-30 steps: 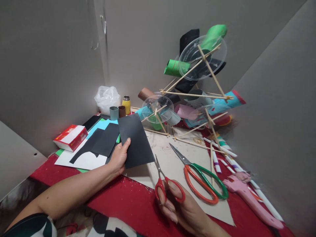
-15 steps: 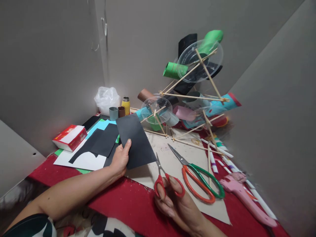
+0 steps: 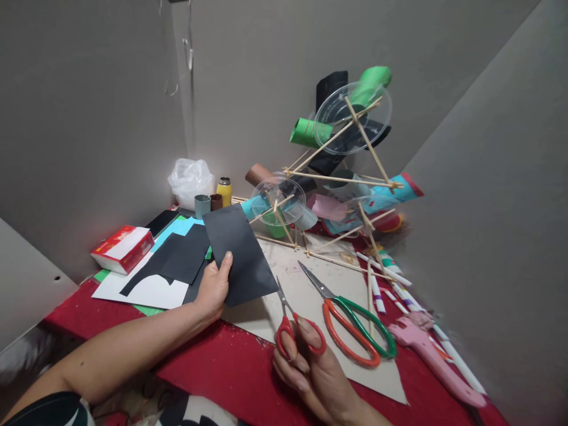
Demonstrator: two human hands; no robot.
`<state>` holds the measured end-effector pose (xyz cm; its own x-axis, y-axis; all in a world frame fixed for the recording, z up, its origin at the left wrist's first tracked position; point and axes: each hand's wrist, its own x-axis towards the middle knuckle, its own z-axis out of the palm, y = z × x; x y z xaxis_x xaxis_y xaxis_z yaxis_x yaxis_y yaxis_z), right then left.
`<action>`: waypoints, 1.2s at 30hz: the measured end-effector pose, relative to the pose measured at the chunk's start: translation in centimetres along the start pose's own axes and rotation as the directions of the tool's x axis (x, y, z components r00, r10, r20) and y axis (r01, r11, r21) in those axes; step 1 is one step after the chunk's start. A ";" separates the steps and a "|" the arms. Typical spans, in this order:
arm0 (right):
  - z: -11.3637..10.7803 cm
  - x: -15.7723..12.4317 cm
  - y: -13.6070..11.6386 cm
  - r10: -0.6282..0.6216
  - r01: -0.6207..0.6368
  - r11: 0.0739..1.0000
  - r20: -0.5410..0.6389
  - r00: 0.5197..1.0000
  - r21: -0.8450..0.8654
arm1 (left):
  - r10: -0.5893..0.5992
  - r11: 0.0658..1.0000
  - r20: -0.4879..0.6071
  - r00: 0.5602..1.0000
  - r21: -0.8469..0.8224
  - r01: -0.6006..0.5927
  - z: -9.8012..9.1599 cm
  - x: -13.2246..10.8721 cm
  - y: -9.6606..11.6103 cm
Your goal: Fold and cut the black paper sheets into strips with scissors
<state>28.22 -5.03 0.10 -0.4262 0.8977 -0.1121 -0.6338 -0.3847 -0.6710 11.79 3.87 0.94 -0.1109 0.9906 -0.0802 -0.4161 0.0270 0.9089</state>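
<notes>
A black paper sheet is gripped at its lower left edge by my left hand, thumb on top. My right hand has its fingers through the handles of small red scissors. Their slightly parted blades point up beside the sheet's lower right corner. Larger scissors with one orange and one green handle lie on a pale board, just right of my right hand. More black paper lies on a white sheet at the left.
A red and white box sits at the left. Behind are a plastic bag and a yellow bottle. Stick frames with clear discs and coloured tubes stand at the back right. A pink glue gun lies at the right.
The view has shifted slightly. Both hands keep their holds on the black sheet and the red scissors, with little visible change between them.
</notes>
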 end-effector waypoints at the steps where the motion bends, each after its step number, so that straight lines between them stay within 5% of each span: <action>1: 0.0 0.0 0.0 -0.003 0.003 1.000 -0.007 1.000 -0.004 | -0.001 1.000 -0.004 1.000 0.004 0.001 0.0 0.0 0.0; 23: 0.1 -0.2 0.1 -0.004 0.004 0.999 -0.001 1.000 0.031 | -0.036 0.999 -0.030 0.999 0.025 0.036 0.1 -0.4 0.1; 36: 0.1 -0.3 -0.1 0.000 0.000 1.000 -0.005 1.000 0.023 | -0.008 0.995 0.075 0.997 0.098 0.000 0.1 -0.7 -0.4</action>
<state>28.32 -5.27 0.26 -0.4232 0.8986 -0.1161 -0.6484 -0.3899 -0.6539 12.12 3.14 0.71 -0.0399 0.9976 -0.0562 -0.3257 0.0402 0.9446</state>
